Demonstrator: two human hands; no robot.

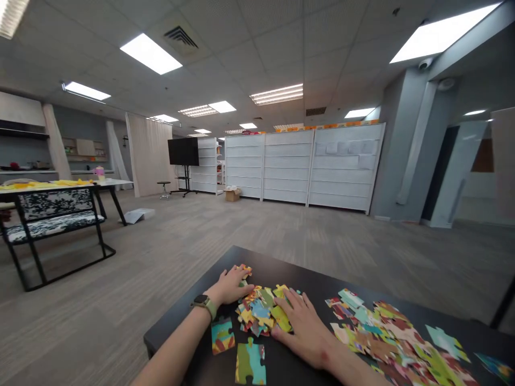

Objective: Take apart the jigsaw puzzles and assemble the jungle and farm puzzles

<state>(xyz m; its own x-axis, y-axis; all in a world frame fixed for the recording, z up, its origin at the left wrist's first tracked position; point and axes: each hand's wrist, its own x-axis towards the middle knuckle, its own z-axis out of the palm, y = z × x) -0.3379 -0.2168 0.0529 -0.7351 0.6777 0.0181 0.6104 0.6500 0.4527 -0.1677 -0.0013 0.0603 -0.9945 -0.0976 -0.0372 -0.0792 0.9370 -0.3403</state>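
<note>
Jigsaw pieces (257, 313) heaped between two hands

Two loose pieces (250, 364) lie nearest on the black table (289, 273). Right hand (303, 335) spread flat against the heap, left hand (229, 285) with fingers together over its far edge; broad, flat palms gather without scattering. More pieces (394, 338) sprawl rightward.

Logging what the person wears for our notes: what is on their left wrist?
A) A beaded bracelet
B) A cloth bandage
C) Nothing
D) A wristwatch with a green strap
D. A dark-faced wristwatch on a green strap sits at the wrist of the left hand, which rests against the jigsaw puzzle pieces.
</note>
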